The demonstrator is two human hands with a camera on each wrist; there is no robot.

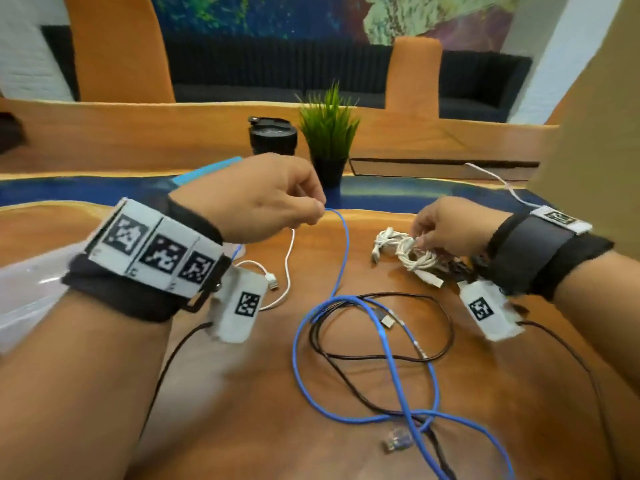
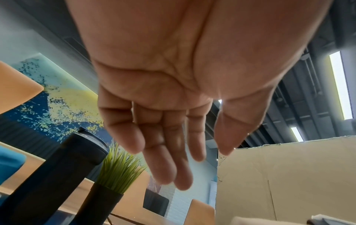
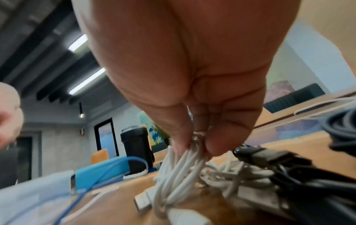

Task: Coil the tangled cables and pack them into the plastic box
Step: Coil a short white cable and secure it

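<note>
Your left hand (image 1: pixel 263 195) pinches the blue cable (image 1: pixel 341 258), which trails down toward you across the desk (image 1: pixel 242 393); right hand (image 1: pixel 450 226) grips the white bundle (image 1: pixel 405 249) just beside it, so left's nearer.

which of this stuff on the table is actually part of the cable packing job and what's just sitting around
Part of the job:
- blue cable, pinched by the left hand
- white cable bundle, gripped by the right hand
- loose white cable
- black cable
- clear plastic box at the left edge

Just lying about:
- black mug
- potted plant
- cardboard box
</note>
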